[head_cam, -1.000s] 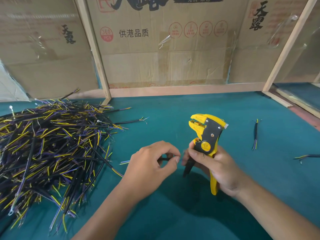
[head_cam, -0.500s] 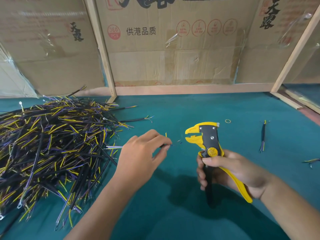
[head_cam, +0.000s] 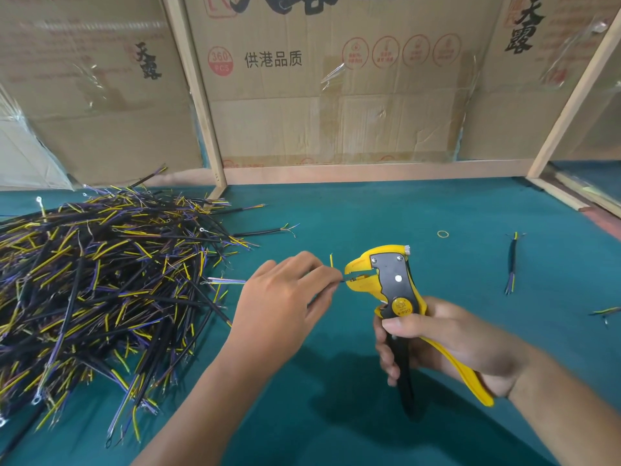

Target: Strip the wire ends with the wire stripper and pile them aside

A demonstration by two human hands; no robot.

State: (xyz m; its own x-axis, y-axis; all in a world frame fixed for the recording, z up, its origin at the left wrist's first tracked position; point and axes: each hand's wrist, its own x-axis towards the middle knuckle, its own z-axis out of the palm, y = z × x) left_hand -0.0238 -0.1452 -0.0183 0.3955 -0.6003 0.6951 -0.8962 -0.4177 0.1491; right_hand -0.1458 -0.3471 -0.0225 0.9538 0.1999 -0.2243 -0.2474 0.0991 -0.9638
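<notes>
My right hand point(head_cam: 443, 341) grips the handles of a yellow and black wire stripper point(head_cam: 391, 284), jaws pointing left. My left hand point(head_cam: 285, 301) pinches a short black wire point(head_cam: 226, 281) whose purple and yellow tail sticks out to the left of the hand. The wire's other end reaches into the stripper's jaws, and a thin yellow strand stands up just beside them. A big pile of black, yellow and purple wires point(head_cam: 100, 280) lies on the green table point(head_cam: 336, 415) to the left.
A stripped wire piece point(head_cam: 511, 264) lies at the right, with another wire point(head_cam: 606, 312) near the right edge. A small yellow ring point(head_cam: 443, 234) sits behind the stripper. Cardboard panels in wooden frames point(head_cam: 336, 112) close off the back.
The stripper has turned from upright toward the left, and its jaws now meet the wire end. My left hand has moved up and right, bringing the wire to the jaws.
</notes>
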